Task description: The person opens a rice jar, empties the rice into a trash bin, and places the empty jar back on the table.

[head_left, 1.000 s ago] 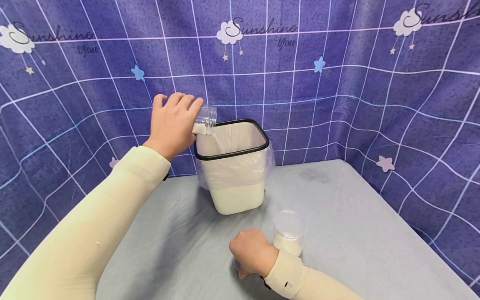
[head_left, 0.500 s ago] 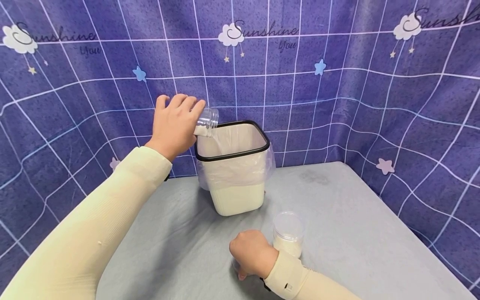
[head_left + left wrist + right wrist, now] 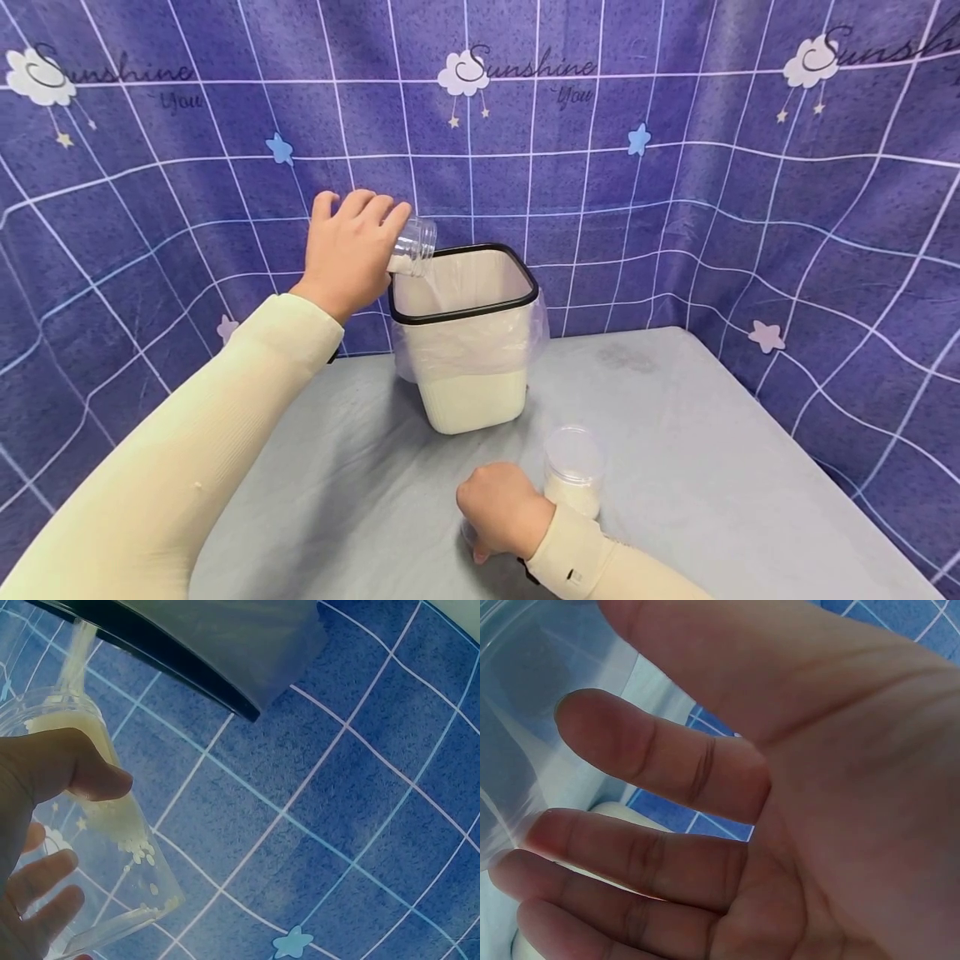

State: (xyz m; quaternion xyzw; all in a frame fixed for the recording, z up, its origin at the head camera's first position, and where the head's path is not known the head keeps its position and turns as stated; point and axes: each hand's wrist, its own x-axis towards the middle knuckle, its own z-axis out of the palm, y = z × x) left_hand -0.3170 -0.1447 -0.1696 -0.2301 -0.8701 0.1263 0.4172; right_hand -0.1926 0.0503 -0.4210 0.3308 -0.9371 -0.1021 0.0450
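Note:
My left hand (image 3: 348,250) grips a clear plastic jar (image 3: 416,242), tipped on its side over the left rim of a white bin (image 3: 472,396). Rice (image 3: 90,735) fills the lower side of the jar in the left wrist view, and a stream (image 3: 75,660) of it runs out of the mouth into the bin. Down on the table, my right hand (image 3: 502,508) holds a clear round plastic lid (image 3: 532,697), mostly hidden under the hand in the head view. Beside that hand stands a second clear jar (image 3: 573,471) partly filled with white grains.
The bin has a black rim (image 3: 465,314) and a thin plastic liner (image 3: 472,346) folded over it. A grey cloth covers the table (image 3: 652,442). Purple grid-patterned curtains (image 3: 585,175) enclose the back and sides.
Both hands stay in nearly the same place. Rice keeps running from the tilted jar, and less of it shows near the mouth. The view shifts slightly.

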